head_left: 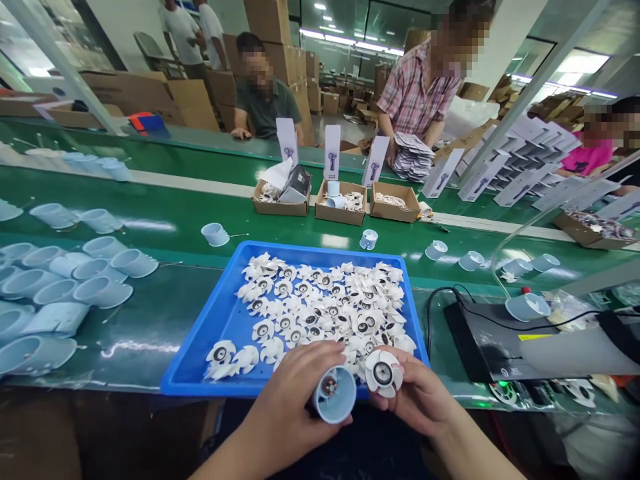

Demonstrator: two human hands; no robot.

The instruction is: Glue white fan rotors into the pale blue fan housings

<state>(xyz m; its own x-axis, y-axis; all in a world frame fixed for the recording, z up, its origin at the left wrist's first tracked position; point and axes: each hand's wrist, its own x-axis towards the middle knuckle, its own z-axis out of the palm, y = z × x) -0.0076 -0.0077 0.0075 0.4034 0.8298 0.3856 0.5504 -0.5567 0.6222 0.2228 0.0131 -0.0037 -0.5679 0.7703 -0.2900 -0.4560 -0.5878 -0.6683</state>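
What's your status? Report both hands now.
Left hand gripping pale blue plastic housing. Right hand holding white impeller. Blue tray of impellers just beyond.

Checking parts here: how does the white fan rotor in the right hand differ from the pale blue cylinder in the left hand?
The white plastic fan rotor has curved blades around a dark hub; the pale blue plastic cylinder is a smooth open tube with dark parts inside. The rotor is white, the cylinder pale blue. Both look plastic.
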